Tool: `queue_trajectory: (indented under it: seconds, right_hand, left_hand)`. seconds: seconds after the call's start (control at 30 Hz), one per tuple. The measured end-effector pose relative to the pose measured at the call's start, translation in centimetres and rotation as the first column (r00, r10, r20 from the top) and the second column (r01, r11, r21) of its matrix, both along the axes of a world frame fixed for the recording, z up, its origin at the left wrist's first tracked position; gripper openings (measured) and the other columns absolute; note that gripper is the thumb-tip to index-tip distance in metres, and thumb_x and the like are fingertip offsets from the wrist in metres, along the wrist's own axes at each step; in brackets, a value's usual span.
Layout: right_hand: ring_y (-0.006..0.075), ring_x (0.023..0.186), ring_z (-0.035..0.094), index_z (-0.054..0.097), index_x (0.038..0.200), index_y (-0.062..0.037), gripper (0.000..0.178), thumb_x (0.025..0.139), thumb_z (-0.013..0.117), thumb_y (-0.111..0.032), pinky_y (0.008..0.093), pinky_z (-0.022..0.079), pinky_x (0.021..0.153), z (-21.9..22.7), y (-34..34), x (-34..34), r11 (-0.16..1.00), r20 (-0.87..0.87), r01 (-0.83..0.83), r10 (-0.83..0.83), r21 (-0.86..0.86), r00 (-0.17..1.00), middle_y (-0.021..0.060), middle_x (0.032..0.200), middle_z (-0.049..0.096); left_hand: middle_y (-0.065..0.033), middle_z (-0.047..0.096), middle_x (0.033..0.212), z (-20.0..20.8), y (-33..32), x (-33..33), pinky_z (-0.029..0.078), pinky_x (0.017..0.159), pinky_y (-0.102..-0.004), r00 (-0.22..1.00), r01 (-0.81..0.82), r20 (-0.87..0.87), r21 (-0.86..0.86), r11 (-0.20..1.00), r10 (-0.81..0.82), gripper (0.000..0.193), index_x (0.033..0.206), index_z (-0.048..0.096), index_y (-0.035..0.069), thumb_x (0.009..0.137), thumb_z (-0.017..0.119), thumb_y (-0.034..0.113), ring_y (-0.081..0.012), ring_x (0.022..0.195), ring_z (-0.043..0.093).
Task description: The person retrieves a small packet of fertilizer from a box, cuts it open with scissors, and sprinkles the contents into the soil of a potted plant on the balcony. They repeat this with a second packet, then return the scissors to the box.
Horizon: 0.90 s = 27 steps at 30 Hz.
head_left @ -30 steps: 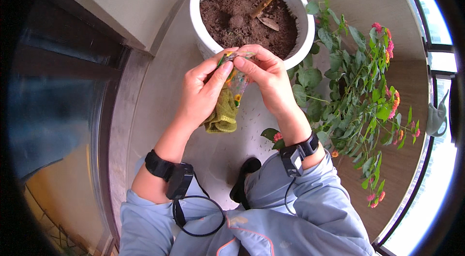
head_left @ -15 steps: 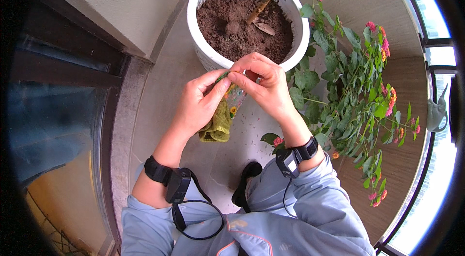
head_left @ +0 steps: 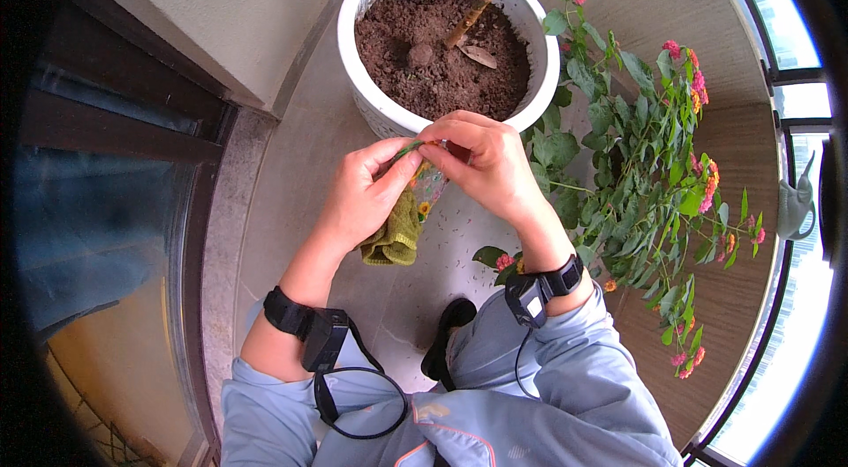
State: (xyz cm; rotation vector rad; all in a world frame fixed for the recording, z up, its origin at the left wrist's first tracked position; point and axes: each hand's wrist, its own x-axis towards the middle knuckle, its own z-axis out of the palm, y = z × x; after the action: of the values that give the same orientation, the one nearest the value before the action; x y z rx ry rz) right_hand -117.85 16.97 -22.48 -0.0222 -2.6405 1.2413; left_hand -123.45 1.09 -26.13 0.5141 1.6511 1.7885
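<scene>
Both hands have slid a bit lower and closer to the body than they were a moment ago, and the big white pot now sits further up the view. Nearest of all are the grey-blue sleeves (head_left: pixel 548 396) and the two black wrist bands with a cord. Next comes the left hand (head_left: pixel 367 197), with its fingers curled shut around a folded green cloth (head_left: pixel 395 237), which hangs down below the palm, most likely so it stays handy. Its thumb and first finger pinch one end of a thin green stem (head_left: pixel 411 149). The right hand (head_left: pixel 486 162) pinches the other end with its fingertips pressed tight together (what else it may hold is hidden by the fingers). The stem is held just above the floor, in front of the pot rim, so both hands can work on it. It is long and thin and lies almost flat, running left to right, tipped up a little toward the right hand. Beyond the hands stands the white pot (head_left: pixel 371 105), full of dark soil, with a woody trunk. To the right grows a leafy plant with pink flowers (head_left: pixel 654 175).
</scene>
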Motion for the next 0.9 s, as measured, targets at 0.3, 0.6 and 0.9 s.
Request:
queue_trajectory:
  seconds: [0.3, 0.6, 0.9]
  right_hand:
    - [0.0238, 0.062, 0.060, 0.064, 0.084, -0.0055, 0.012, 0.074, 0.066, -0.010, 0.0311, 0.047, 0.055, 0.30, 0.20, 0.07, 1.000, 0.019, 0.007, -0.007, 0.013, 1.000, 0.0073, 0.075, 0.060]
    - [0.0188, 0.059, 0.059, 0.062, 0.086, -0.0069, 0.013, 0.074, 0.066, -0.009, 0.0277, 0.047, 0.054, 0.58, 0.29, 0.13, 0.998, 0.084, 0.048, -0.044, -0.039, 0.995, 0.0057, 0.076, 0.060]
    - [0.0219, 0.064, 0.061, 0.064, 0.085, -0.0066, 0.010, 0.075, 0.065, -0.010, 0.0290, 0.048, 0.056, 0.16, 0.37, -0.09, 0.999, 0.020, 0.018, -0.017, -0.035, 1.000, 0.0065, 0.076, 0.060]
  left_hand:
    - [0.0007, 0.063, 0.088, -0.13, 0.01, -0.07, 0.045, 0.070, -0.0212, 0.999, 0.033, 0.022, -0.043, 0.999, -0.032, 0.020, 0.103, 0.061, -0.002, 0.090, 0.054, 0.011, -0.0038, 0.079, 0.053]
    - [0.0022, 0.062, 0.086, -0.06, 0.16, -0.10, 0.044, 0.068, -0.0208, 0.995, 0.027, 0.092, 0.004, 1.000, -0.027, 0.020, 0.102, 0.062, -0.001, 0.089, 0.055, 0.012, -0.0034, 0.077, 0.052]
    - [0.0026, 0.062, 0.082, -0.11, 0.36, -0.16, 0.044, 0.064, -0.0201, 0.995, 0.014, 0.098, 0.016, 1.000, -0.016, 0.020, 0.101, 0.063, -0.002, 0.089, 0.056, 0.013, -0.0022, 0.073, 0.051]
